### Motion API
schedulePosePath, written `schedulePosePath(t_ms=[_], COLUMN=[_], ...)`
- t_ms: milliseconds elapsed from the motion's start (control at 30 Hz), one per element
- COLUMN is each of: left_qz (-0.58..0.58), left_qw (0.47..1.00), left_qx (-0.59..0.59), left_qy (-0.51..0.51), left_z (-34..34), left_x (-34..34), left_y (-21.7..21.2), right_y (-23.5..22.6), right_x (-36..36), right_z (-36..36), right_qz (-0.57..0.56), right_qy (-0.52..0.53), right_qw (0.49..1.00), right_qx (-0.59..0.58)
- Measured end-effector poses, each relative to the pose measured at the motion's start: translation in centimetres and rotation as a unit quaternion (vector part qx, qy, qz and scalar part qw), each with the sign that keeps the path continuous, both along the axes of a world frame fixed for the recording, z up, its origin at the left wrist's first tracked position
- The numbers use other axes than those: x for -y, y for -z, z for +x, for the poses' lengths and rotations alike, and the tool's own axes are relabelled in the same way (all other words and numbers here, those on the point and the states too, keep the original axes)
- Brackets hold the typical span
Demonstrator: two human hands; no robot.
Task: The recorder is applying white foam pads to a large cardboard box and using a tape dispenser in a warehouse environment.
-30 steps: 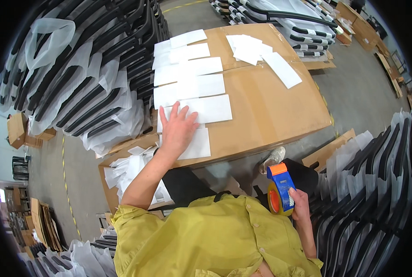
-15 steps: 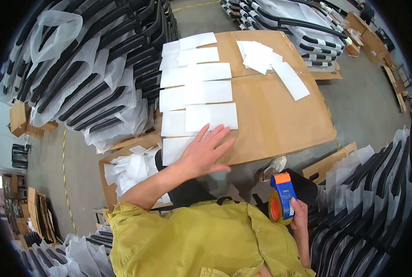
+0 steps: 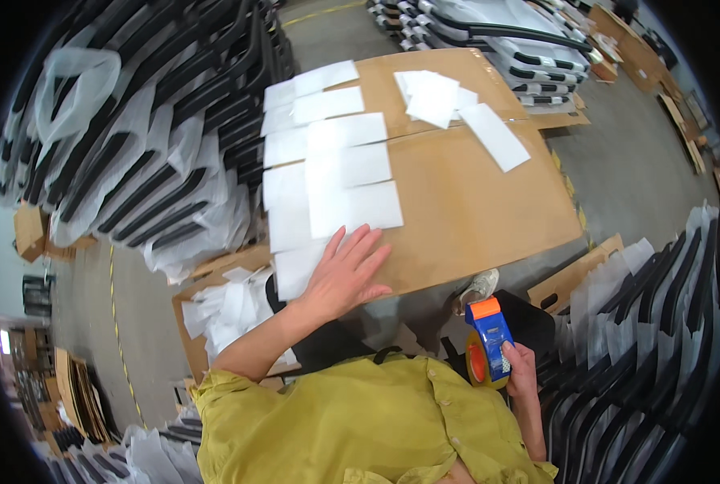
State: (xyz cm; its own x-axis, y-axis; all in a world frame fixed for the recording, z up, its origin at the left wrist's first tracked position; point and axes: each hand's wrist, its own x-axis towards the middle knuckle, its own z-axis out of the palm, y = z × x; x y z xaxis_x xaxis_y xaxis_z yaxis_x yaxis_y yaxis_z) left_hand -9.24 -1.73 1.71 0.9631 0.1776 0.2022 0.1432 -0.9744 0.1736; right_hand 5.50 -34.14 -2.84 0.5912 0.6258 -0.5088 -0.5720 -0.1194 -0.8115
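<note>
My left hand point(image 3: 345, 270) lies flat, fingers spread, on the near edge of a large brown cardboard sheet point(image 3: 465, 202), touching the lowest white paper sheet point(image 3: 297, 270). Rows of white paper sheets point(image 3: 332, 161) cover the sheet's left half, and a loose pile of them point(image 3: 436, 97) lies at its far side. My right hand point(image 3: 520, 373) is down by my side, shut on a blue and orange tape dispenser point(image 3: 487, 343) with its roll of tape.
Stacks of black parts in clear plastic bags point(image 3: 150, 145) stand at the left, more at the right point(image 3: 650, 323) and far side point(image 3: 505, 40). A cardboard box with white bags point(image 3: 223, 306) sits at lower left. Concrete floor point(image 3: 634, 169) lies to the right.
My left hand slid right and slightly nearer along the cardboard's near edge, off the white sheet. The right hand with the tape dispenser stayed low at my side.
</note>
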Motion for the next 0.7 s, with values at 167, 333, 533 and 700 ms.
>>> schedulePosePath(t_ms=[167, 333, 533, 700], left_qz=[0.002, 0.18, 0.166, 0.369], left_qw=[0.988, 0.978, 0.977, 0.911], left_qx=[0.145, 0.105, -0.109, 0.183], left_qy=[0.061, -0.012, -0.073, -0.004], left_z=[8.8, 20.4, 23.8, 19.8], left_x=[-2.5, -6.7, -10.1, -8.0], left_y=[-3.6, -0.6, -0.1, -2.4], right_y=[0.9, 1.8, 1.6, -1.2], right_x=[0.4, 0.2, 1.7, 0.1], right_z=[0.5, 0.6, 0.3, 0.5], right_qz=[-0.011, -0.018, -0.022, -0.015], right_qy=[0.005, 0.024, 0.045, -0.03], right_qw=[1.0, 0.999, 0.999, 0.999], right_qx=[-0.019, -0.02, -0.019, 0.033])
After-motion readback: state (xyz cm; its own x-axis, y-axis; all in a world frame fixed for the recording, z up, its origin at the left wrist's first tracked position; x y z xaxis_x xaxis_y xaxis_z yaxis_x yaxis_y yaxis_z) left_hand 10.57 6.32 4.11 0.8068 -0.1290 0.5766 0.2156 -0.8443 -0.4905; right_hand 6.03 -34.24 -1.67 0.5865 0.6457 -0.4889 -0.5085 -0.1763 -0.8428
